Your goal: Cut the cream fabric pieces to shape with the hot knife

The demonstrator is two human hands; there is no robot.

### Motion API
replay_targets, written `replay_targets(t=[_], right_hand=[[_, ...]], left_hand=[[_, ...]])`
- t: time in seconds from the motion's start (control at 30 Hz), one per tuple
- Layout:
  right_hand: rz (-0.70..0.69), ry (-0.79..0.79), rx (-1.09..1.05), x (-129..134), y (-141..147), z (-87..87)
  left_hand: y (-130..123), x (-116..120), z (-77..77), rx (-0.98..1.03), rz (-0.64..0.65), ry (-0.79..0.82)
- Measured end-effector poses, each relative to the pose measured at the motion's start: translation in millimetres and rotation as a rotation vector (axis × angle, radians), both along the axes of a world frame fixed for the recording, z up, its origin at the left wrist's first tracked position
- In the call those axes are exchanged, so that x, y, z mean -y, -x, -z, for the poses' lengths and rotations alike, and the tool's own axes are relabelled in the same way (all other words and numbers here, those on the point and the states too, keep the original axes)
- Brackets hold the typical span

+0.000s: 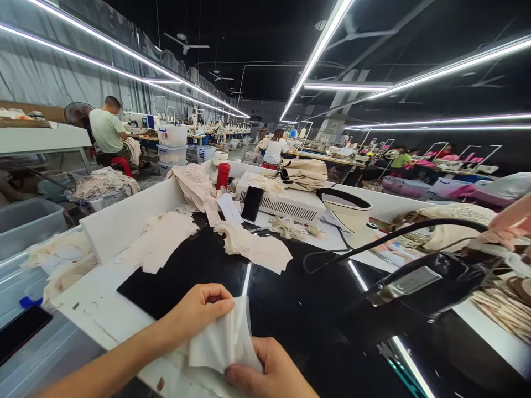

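Observation:
A whitish, semi-translucent folded sheet (211,345), fabric or film, is held just above the front edge of the black glossy work surface (315,315). My left hand (203,309) pinches its upper edge between thumb and fingers. Lower down, my right hand (271,367) grips its bottom right part, thumb on top. A raised strip or fold runs down the sheet between both hands. Beyond them lie stacked cream fabric pieces (257,246), and more cream pieces (160,237) spread to the left.
A black machine head (431,287) with a cable stands at right, another person's hand (512,221) above it. Toward the back are a phone (253,203), a red bottle (223,176), a white vented box (286,204) and an oval cream bin (346,210).

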State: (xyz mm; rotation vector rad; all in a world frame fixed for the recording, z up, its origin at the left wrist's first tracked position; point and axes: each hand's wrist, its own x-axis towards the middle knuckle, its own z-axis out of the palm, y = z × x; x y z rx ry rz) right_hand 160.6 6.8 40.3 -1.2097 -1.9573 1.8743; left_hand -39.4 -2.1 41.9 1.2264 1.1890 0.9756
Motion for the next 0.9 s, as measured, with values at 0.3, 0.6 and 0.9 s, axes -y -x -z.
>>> replay_targets(t=[0.3, 0.6, 0.9], right_hand=[[0.004, -0.193, 0.057, -13, -7, -7.5], [0.149, -1.089, 0.297, -71, -28, 1.8], [0.072, -1.418, 0.497, -75, -34, 24.1]], left_hand=[[2, -15, -2.2, -0.097, 0.006, -0.189], [-14, -16, -3.6, -0.95, 0.371, -1.006], [-33, -10, 30.2, -1.025, 0.347, -0.985]])
